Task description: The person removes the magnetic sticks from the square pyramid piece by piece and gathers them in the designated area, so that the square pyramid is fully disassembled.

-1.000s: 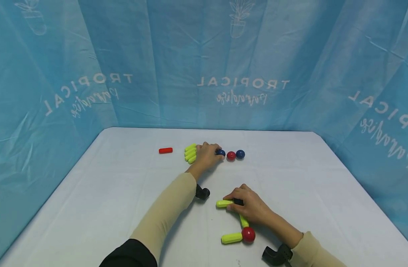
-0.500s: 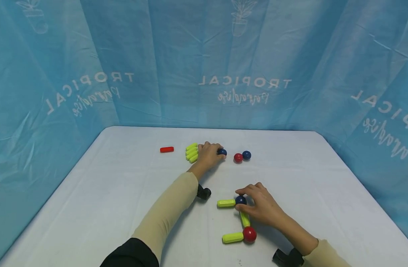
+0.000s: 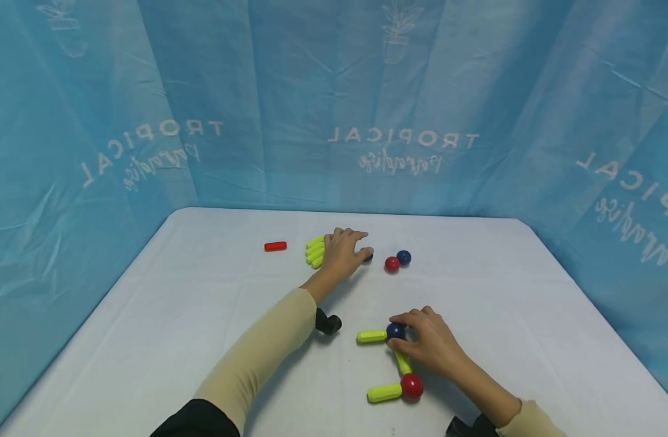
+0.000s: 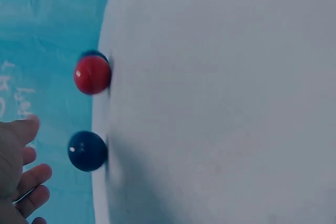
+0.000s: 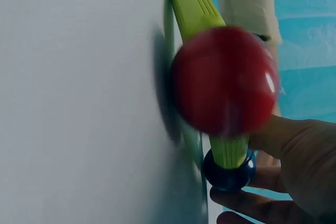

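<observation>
Near the front of the table, a joined piece has a blue ball [image 3: 396, 331], a red ball [image 3: 412, 386] and lime-green ribbed rods [image 3: 384, 392]. My right hand [image 3: 434, 346] holds the blue ball between thumb and fingers; the right wrist view shows this ball [image 5: 229, 171] behind the larger-looking red ball [image 5: 226, 82]. At the back, my left hand [image 3: 341, 252] hovers with fingers spread beside another blue ball [image 4: 87, 151], apart from it in the left wrist view. In the head view the hand partly hides that ball.
Several lime-green rods [image 3: 314, 252] lie side by side left of my left hand. A red rod [image 3: 275, 246] lies farther left. To the right, a loose red ball [image 3: 392, 264] touches a blue one [image 3: 403, 257]. Blue printed sheeting [image 3: 290, 109] surrounds the white table [image 3: 202, 303].
My left hand has let go of the back blue ball and its fingers have spread. My right hand has shifted right, uncovering the joined blue ball. The loose red and blue balls have moved right.
</observation>
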`<control>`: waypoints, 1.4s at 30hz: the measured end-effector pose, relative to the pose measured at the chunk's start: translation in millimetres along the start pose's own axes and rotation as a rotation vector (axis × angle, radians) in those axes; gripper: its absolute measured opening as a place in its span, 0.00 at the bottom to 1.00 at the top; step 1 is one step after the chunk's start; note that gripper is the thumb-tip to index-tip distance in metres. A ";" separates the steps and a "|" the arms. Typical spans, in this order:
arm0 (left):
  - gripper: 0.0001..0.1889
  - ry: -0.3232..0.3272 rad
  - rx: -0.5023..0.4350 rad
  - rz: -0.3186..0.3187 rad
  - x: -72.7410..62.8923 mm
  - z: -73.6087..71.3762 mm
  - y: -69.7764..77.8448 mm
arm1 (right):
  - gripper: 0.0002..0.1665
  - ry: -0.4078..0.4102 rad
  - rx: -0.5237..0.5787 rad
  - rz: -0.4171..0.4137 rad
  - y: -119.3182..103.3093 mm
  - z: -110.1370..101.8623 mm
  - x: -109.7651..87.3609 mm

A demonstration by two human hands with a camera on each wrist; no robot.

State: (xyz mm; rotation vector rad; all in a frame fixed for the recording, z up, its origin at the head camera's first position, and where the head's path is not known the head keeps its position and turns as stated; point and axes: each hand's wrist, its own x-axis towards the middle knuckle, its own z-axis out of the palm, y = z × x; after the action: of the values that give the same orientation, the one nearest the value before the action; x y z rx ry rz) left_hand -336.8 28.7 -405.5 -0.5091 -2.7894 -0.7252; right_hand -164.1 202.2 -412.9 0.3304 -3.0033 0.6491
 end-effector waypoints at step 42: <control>0.09 -0.187 -0.424 0.044 -154.9 -18.8 0.3 | 0.19 0.109 0.111 -0.062 -0.6 15.0 2.8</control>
State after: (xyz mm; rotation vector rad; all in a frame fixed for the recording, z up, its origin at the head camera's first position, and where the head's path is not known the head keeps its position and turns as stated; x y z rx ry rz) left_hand -192.4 -23.2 -434.0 -0.7422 -2.7792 -1.3330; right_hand -166.8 194.9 -426.1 0.3791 -2.8483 0.8017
